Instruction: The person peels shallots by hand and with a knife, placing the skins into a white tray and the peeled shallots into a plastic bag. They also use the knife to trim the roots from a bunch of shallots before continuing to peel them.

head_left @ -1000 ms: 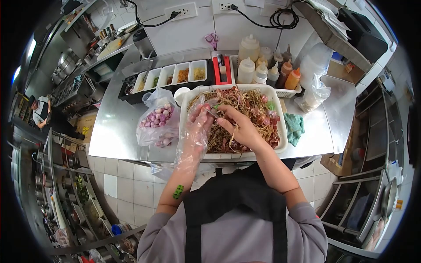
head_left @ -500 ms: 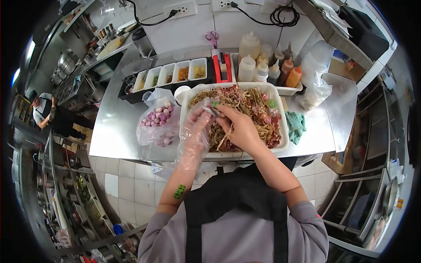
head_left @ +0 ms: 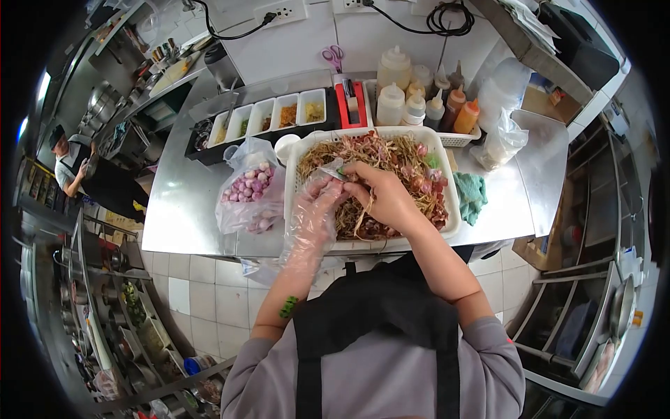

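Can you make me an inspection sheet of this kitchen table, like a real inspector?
Surface: shiny metal table.
Job's things: white tray heaped with dry stalks and skins; left of it, a clear bag with purple-white bulbs.
Clutter: squeeze bottles behind the tray; crumpled green cloth to its right.
Hands: gloved left hand and bare right hand close together over the tray; what's between their fingers is too small to tell.
Cables: black coiled cable on the wall, off the table.
Surroundings: another person stands far left.
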`<state>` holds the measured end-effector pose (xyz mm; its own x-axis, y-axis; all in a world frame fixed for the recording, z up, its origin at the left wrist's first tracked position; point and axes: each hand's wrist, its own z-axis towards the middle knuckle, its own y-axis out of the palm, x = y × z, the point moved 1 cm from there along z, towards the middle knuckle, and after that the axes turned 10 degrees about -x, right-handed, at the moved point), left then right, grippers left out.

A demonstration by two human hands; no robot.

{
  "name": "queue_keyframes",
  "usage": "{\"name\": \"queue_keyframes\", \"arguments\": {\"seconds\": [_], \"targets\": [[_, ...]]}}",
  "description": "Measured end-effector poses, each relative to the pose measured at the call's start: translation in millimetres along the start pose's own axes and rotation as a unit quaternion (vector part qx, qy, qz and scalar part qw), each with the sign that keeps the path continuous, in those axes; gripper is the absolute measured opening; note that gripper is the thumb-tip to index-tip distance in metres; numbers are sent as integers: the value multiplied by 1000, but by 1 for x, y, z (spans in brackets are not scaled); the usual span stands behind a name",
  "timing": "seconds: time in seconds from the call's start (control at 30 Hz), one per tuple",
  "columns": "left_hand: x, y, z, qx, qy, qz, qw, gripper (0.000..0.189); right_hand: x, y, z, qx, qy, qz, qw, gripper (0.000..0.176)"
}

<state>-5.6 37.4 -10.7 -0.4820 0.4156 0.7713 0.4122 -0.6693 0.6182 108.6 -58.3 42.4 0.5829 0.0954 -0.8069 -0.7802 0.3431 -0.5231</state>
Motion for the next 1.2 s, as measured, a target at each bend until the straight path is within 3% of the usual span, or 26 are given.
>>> {"name": "queue_keyframes", "arguments": {"seconds": [0.13,0.2,0.27,0.47,0.53,0.77,0.83,0.87,0.97,1.1,1.2], "targets": [[10,14,2,37,-19,-9,999,31,13,1,5,47,18,36,998,22],[5,4,7,34,28,-49,998,38,13,1,4,62,21,21,998,22],[3,0,5,14,37,-48,998,41,5,2,0,-17,47,123,991,24],[-1,-9,2,-11,32,-34,999,44,-4,8,-4,-23,3,78,997,32],[-3,-11,2,-7,31,-31,999,44,-8,6,-5,-5,-22,-38,999,30],[-2,-4,-2,-17,-4,24,1000,33,-2,7,-1,28,-23,-95,995,23],[3,8,-1,-3,2,32,999,30,7,5,3,3,22,38,999,22],[8,15,-2,18,-5,13,1000,31,12,4,3,3,21,38,999,22],[1,1,5,41,4,-50,998,35,20,3,3,77,11,130,989,26],[-4,-8,7,-9,48,-115,992,40,7,8,-5,-30,58,138,988,34],[-6,-14,7,-2,53,-125,991,38,7,19,-6,-25,33,125,991,36]]}}
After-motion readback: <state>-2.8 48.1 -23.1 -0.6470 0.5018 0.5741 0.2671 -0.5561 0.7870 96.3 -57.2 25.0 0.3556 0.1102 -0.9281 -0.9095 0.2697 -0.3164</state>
